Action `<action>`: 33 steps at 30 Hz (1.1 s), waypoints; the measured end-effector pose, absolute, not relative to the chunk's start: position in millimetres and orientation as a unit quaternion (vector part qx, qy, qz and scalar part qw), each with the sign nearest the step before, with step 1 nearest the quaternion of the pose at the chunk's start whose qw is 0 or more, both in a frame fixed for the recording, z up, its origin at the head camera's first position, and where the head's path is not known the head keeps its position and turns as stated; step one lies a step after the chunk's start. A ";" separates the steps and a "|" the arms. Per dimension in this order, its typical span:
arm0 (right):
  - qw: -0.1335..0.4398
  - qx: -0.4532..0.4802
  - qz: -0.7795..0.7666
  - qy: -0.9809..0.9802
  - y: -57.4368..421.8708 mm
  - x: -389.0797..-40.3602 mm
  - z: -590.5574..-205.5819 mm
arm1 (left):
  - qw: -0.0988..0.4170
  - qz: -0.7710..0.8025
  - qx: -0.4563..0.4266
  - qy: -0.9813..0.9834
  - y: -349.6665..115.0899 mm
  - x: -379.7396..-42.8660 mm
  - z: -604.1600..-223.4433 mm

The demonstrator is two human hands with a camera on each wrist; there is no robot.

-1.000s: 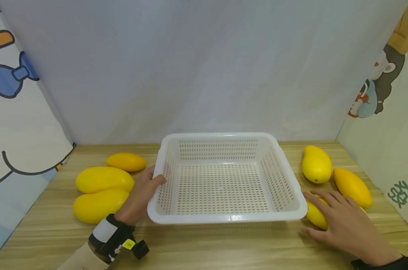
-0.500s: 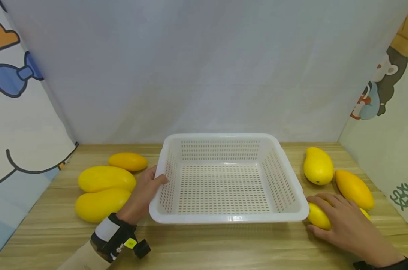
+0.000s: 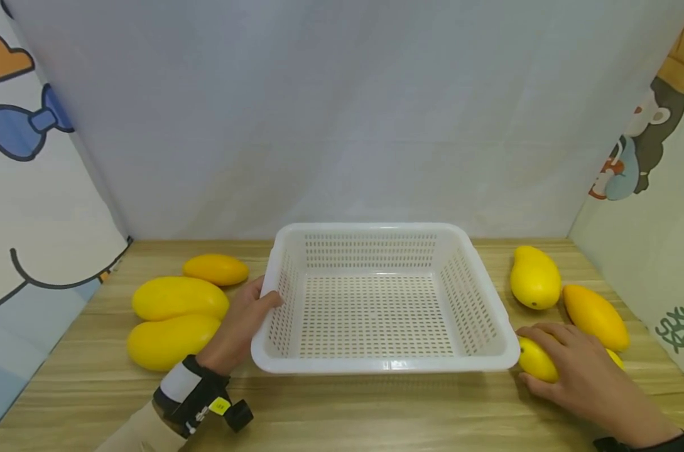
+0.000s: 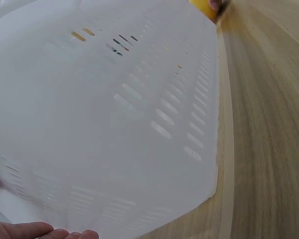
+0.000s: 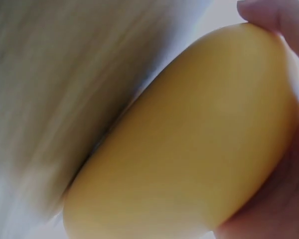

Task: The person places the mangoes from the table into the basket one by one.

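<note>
A white plastic basket [image 3: 384, 365] with slotted walls and floor stands in the middle of the table, nothing inside it. My left hand [image 3: 242, 323] grips its left rim, thumb over the edge; in the left wrist view the fingertips [image 4: 45, 231] show at the basket's underside [image 4: 84, 129]. Beside the basket's front right corner, my right hand [image 3: 585, 380] holds a yellow mango [image 3: 536, 361] from above, and the palm hides its middle. The right wrist view shows that mango [image 5: 184, 144] large, with fingers [image 5: 276, 17] curled over its end.
Right of the basket lie a yellow mango [image 3: 535, 277] and an orange-yellow mango [image 3: 596, 317]. On the left are two large yellow mangoes, one behind [image 3: 180, 298] and one in front [image 3: 169, 342], plus a smaller orange-yellow mango [image 3: 215, 270]. A pale curtain [image 3: 347, 125] closes off the back.
The fingers and thumb of my right hand have drawn in around the mango. My left hand keeps its hold on the basket. The head view has shifted slightly.
</note>
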State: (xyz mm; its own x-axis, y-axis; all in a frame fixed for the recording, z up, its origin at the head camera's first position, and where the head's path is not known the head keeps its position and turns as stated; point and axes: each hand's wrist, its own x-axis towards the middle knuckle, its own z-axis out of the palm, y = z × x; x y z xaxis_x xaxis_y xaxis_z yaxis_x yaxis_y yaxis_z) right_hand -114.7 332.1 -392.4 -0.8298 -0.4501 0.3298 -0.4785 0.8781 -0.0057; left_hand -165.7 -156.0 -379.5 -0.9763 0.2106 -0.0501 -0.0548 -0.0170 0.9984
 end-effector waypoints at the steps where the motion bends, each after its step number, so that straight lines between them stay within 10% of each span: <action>1: 0.165 0.244 0.045 -0.955 332.4 -115.1 -392.4 | 0.093 0.711 0.056 0.695 -156.1 -165.8 -379.7; 33: 0.254 0.237 0.061 -0.936 331.6 -115.5 -352.8 | 0.105 0.702 0.035 0.703 -156.1 -168.9 -382.8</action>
